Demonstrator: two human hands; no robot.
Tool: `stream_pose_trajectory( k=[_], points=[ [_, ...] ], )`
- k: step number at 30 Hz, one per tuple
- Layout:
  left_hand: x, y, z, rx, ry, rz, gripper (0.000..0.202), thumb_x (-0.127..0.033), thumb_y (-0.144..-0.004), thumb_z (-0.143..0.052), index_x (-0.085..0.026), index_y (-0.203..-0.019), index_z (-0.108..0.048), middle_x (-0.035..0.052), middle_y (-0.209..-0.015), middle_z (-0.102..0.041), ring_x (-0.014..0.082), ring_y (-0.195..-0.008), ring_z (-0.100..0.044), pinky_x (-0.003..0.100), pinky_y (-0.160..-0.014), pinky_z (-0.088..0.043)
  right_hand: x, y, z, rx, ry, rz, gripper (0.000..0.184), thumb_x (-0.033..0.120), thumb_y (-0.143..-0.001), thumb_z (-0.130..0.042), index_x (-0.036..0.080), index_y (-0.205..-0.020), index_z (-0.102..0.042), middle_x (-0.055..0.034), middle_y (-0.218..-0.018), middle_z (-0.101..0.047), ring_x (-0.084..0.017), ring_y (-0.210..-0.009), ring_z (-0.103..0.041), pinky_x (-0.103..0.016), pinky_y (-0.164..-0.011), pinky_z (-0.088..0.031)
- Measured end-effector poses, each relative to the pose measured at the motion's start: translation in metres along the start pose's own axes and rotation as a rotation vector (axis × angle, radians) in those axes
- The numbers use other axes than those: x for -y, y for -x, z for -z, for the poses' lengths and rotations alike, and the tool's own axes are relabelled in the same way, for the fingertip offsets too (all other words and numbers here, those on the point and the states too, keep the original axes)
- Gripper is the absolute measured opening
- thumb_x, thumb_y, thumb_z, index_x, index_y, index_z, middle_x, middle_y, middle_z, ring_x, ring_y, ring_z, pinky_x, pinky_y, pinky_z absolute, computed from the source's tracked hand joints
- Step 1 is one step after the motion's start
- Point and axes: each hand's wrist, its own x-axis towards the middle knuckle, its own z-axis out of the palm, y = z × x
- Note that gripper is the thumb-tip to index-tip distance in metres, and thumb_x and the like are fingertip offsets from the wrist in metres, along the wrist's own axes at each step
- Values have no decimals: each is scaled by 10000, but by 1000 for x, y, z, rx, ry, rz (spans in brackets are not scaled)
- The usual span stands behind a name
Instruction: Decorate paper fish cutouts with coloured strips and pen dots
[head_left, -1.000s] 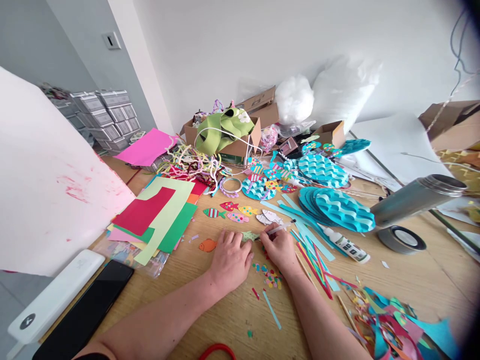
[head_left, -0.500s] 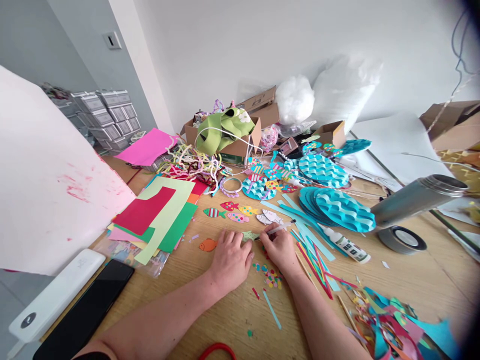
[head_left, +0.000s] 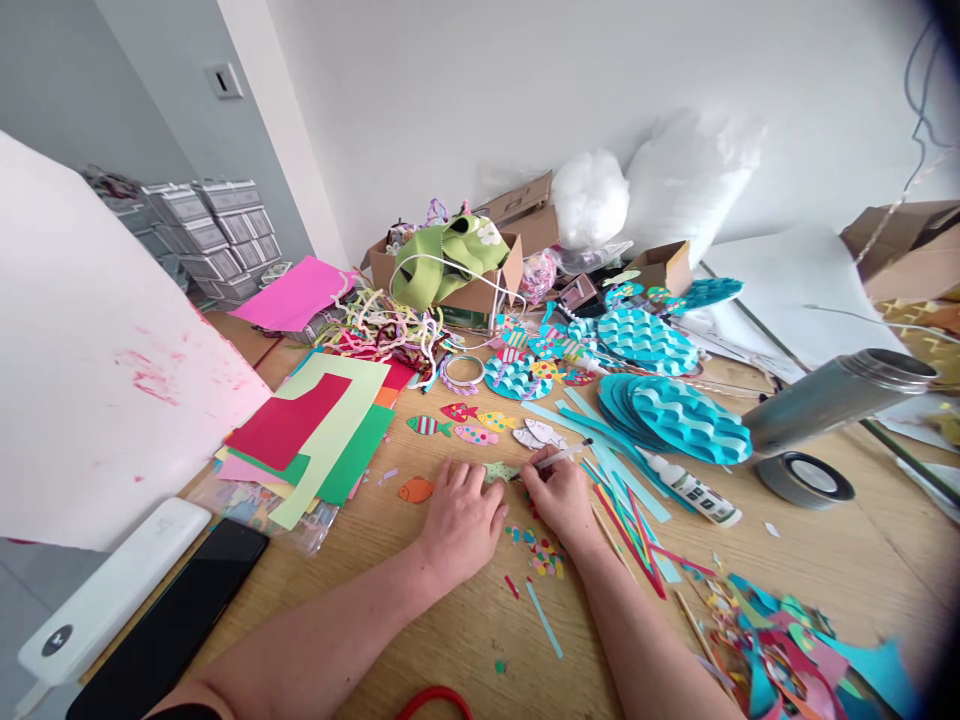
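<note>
A light-green paper fish (head_left: pixel 498 472) with small dark dots lies on the wooden table, partly covered by my fingers. My left hand (head_left: pixel 461 512) rests palm down, its fingers stretched out and lying at the fish's left end. Pinched in my right hand (head_left: pixel 555 495) is a pen (head_left: pixel 562 456) with a clear barrel and dark end; its tip points at the fish's right end. An orange paper fish (head_left: pixel 415 489) sits left of my left hand. Beyond my hands are several decorated paper fish (head_left: pixel 476 436) and white fish cutouts (head_left: pixel 538 434). Colored paper dots (head_left: pixel 544 556) are scattered between my wrists.
Stacked colored paper (head_left: pixel 352 450) lies at left, near a black phone (head_left: pixel 169 620) and white power bank (head_left: pixel 112 590). At right are blue wavy discs (head_left: pixel 686 418), a glue bottle (head_left: pixel 694 490), paper strips (head_left: pixel 637 540), a steel flask (head_left: pixel 832 400) and paper scraps (head_left: pixel 802 650).
</note>
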Motion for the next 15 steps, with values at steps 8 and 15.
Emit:
stream_pose_trajectory(
  k=[8, 15],
  points=[
    [-1, 0, 1, 0, -5, 2, 227, -319, -899, -489, -227, -1081, -589, 75, -995, -545, 250, -987, -487, 493, -983, -359, 0, 0, 0, 0, -14, -2, 109, 288, -709, -503, 203, -640, -507, 31, -444, -506, -125, -399, -467, -224, -423, -327],
    [0, -1, 0, -12, -15, 11, 104, -229, -879, -492, -196, -956, -553, 65, -970, -573, 237, -988, -508, 478, -1021, -339, 0, 0, 1, 5, -41, 9, 119, 299, -726, -516, 201, -657, -517, 35, -463, -502, -125, -412, -475, -226, -431, -336]
  ],
)
